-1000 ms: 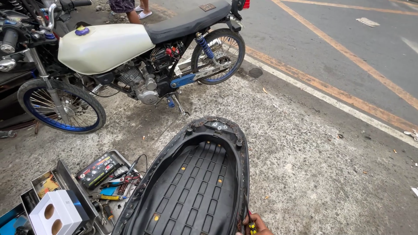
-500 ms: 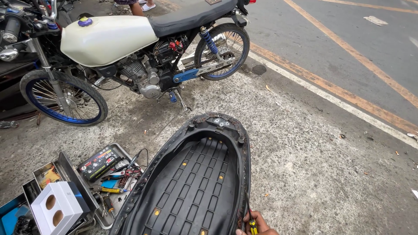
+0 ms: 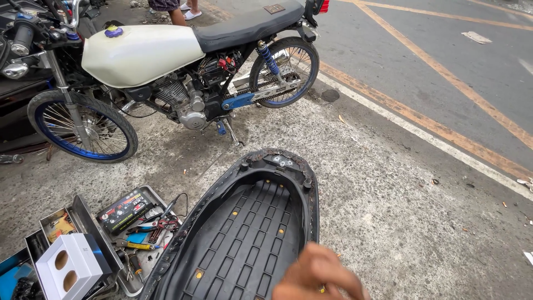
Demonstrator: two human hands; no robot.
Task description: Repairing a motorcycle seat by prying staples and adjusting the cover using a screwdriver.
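Upturned black motorcycle seat (image 3: 244, 233) lies underside-up on the concrete, ribbed base exposed for work. One hand (image 3: 319, 275) hovers over its near end, fingers curled; whether it's holding anything, can't tell. Open toolbox (image 3: 105, 233) sits just left, within reach

Outdoor scene, flat daylight, no hard shadows. Ground is rough grey concrete pavement (image 3: 388, 222), stained, with small debris. At right edge of pavement, white painted line (image 3: 422, 136) runs diagonal, orange line (image 3: 444, 130) just beside it. Beyond lines, darker asphalt road (image 3: 422, 61) with more orange stripes. Motorcycle (image 3: 166, 72) with cream tank, blue-rimmed wheels parked at top left of pavement. Open metal toolbox (image 3: 83, 222) with tools and white carton (image 3: 69, 269) at bottom left corner. Person's feet in sandals (image 3: 189, 8) at top edge.
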